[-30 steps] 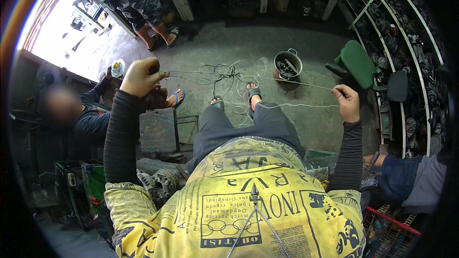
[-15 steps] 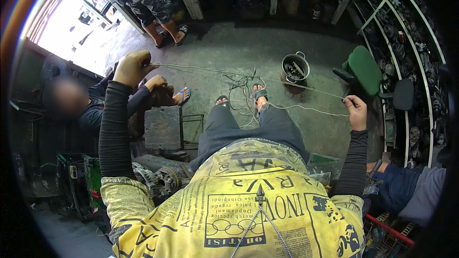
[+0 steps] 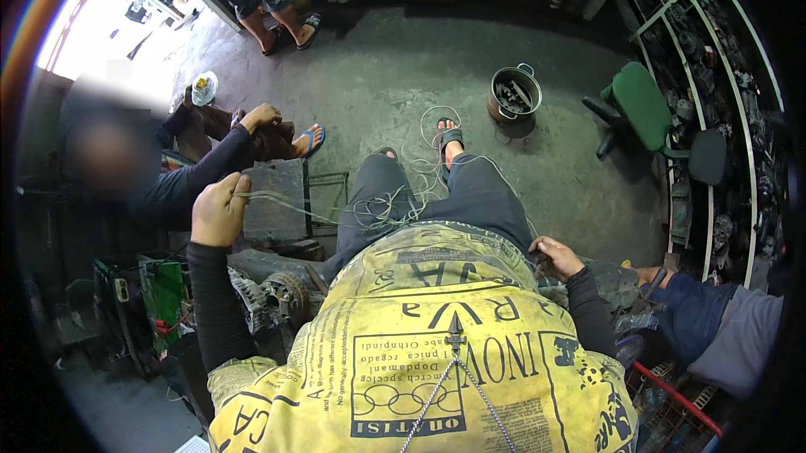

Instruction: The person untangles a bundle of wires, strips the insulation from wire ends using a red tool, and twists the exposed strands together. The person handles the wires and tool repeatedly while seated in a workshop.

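My left hand (image 3: 220, 211) is closed in a pinch on strands of a thin, pale cord, raised to the left of my lap beside a dark block (image 3: 273, 193). From there the cord (image 3: 382, 208) runs right into a loose tangle over my thighs, with loops reaching the floor around my sandalled feet. My right hand (image 3: 556, 257) is low beside my right hip, fingers pinched on a strand that comes over my right thigh. Its exact grip is partly hidden.
A metal pot (image 3: 527, 75) with dark pieces stands ahead on the floor. To the right are a green chair (image 3: 638, 109) and a metal rack (image 3: 722, 50) full of parts. A seated co-worker is close on my left; round metal machine parts (image 3: 285, 295) lie by my left arm.
Both hands have come down and back toward my body. The cord, stretched wide between them before, now hangs slack and lies bunched over my lap.
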The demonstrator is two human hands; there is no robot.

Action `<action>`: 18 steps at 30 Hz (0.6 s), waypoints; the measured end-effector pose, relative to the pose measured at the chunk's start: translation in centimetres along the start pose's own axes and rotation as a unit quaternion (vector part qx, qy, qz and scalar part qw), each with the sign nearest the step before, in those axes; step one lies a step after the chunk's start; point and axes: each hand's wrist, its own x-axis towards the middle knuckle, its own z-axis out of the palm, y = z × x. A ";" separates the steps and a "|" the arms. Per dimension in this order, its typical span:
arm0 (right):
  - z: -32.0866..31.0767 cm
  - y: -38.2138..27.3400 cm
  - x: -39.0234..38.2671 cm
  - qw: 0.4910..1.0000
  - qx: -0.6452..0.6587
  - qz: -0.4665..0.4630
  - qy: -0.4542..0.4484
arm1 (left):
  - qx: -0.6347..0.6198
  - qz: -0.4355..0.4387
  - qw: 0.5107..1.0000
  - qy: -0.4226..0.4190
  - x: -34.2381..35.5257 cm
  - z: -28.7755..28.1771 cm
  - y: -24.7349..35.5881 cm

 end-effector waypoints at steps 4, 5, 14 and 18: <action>-1.2 0.0 2.6 0.994 -0.094 0.004 0.058 | 0.161 -0.054 0.985 0.022 -3.2 -3.1 0.8; -1.9 -0.1 3.3 0.990 -0.119 0.011 0.074 | 0.187 -0.064 0.980 0.019 -3.8 -3.9 0.8; -9.0 -1.3 7.6 0.878 -0.362 0.065 0.306 | 0.265 -0.011 0.959 -0.100 -6.6 -2.6 -0.8; -12.7 -2.5 5.5 0.901 0.254 -0.047 0.348 | 0.226 -0.097 0.965 -0.089 -6.9 -1.7 -3.1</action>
